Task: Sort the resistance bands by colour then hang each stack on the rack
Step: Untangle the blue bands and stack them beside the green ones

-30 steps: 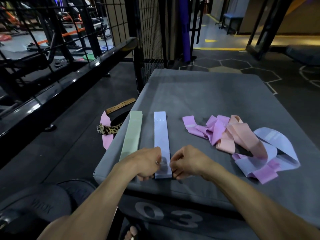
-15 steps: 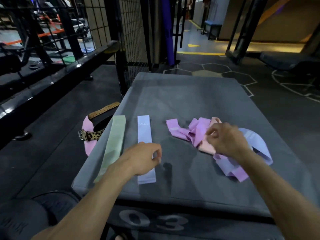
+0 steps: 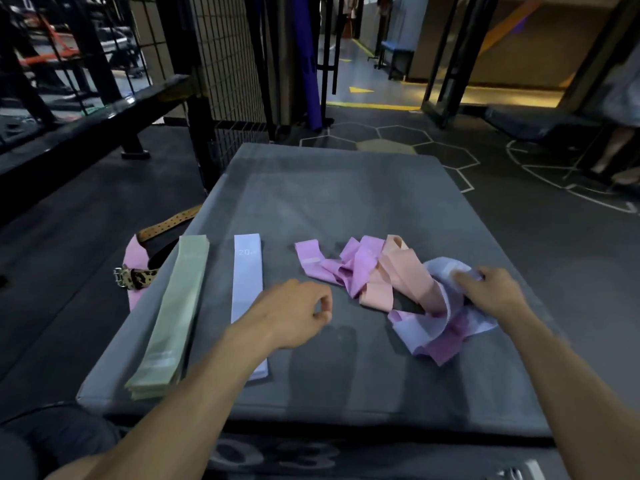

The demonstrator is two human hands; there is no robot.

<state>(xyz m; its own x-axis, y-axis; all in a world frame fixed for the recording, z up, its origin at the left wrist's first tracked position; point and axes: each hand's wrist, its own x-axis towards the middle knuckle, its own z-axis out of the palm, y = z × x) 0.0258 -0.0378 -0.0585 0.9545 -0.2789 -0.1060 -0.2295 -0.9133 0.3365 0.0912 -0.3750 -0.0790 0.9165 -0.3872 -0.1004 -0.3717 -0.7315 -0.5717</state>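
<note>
- Since half a second ago the right hand (image 3: 491, 292) has travelled further right across the tangled pile, from its pink part to the lavender band (image 3: 446, 271) at the far right end, and its fingers now rest on that band; whether they pinch it I cannot tell.
- Left hand (image 3: 294, 313) has lifted off the flat lavender stack (image 3: 246, 271) and hovers just right of it, fingers loosely curled, holding nothing.
- Done, as I judge it: a green stack (image 3: 180, 306) and the lavender stack lie straight, side by side on the grey worktop (image 3: 346, 195).
- Left: the mixed pile (image 3: 381, 282) of pink, peach and lavender bands is unsorted, and no stack is hung yet.
</note>
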